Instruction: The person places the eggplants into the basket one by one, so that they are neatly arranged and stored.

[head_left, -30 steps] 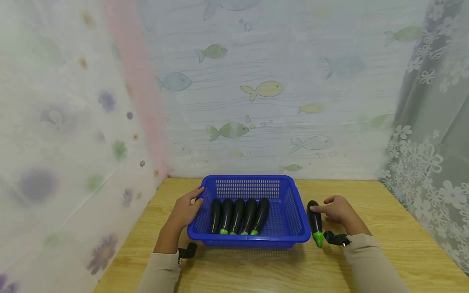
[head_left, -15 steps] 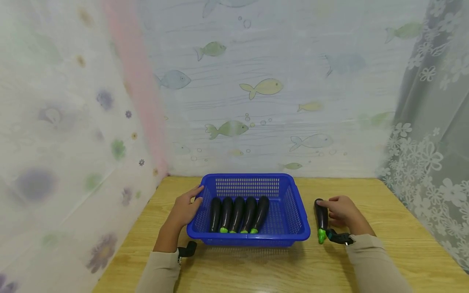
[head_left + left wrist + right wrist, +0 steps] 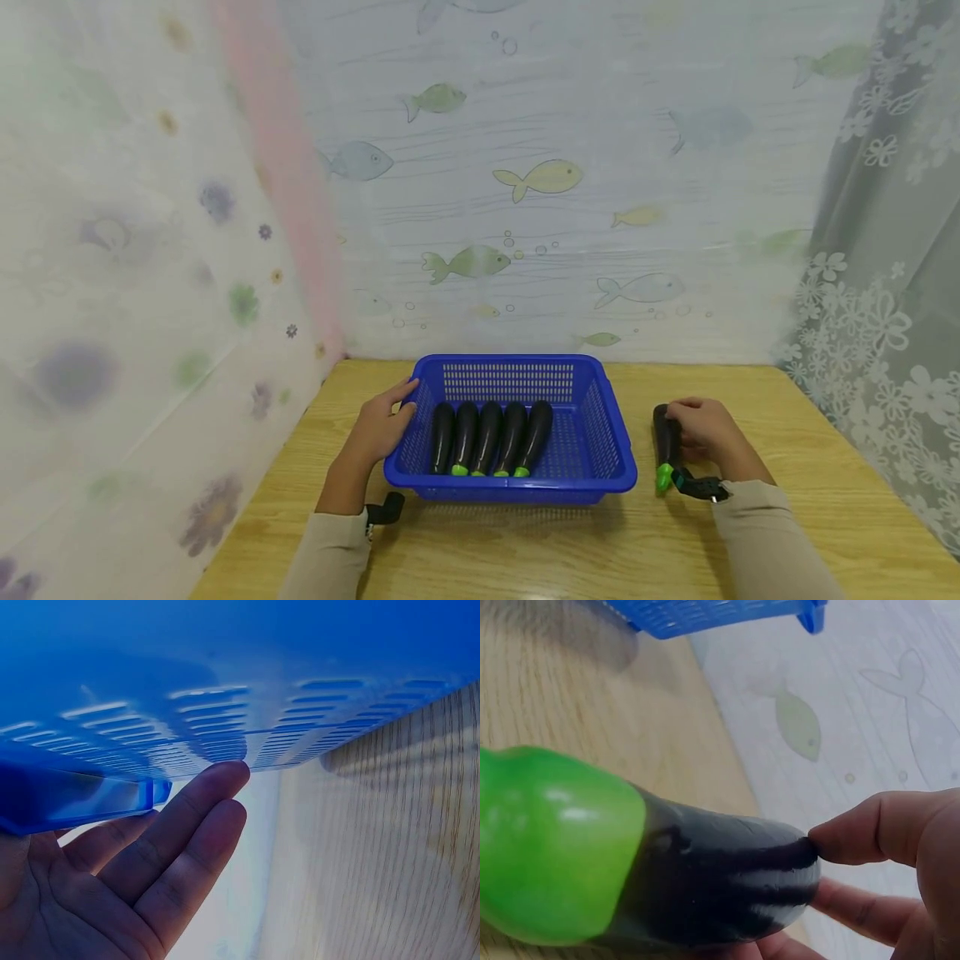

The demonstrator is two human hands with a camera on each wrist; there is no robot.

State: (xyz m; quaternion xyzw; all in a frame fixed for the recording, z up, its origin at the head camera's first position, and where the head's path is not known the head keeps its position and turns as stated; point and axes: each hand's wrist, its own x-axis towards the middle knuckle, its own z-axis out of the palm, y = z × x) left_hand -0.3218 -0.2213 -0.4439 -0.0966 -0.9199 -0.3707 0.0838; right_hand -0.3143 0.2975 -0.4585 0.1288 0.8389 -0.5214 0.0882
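Near the middle of the table in the head view stands a blue plastic basket [image 3: 510,482] with slotted walls. Several dark eggplants [image 3: 489,437] lie side by side in it, their green stem ends toward the front. At the basket's left end my left hand [image 3: 381,427] grips the rim; in the left wrist view its fingers [image 3: 199,825] reach under the rim along the outer wall. To the right of the basket, my right hand [image 3: 711,431] holds another eggplant [image 3: 664,437] near its dark rounded end. The right wrist view shows that eggplant's green cap [image 3: 559,844] pointing away from the hand.
A light wooden table [image 3: 510,550] carries everything. Behind it hangs a pale sheet with fish drawings [image 3: 547,250], and a flowered sheet [image 3: 150,333] hangs on the left. A lace curtain [image 3: 885,333] borders the right side.
The right hand and its eggplant have shifted a little to the right, away from the basket. My left hand and the basket have stayed put.
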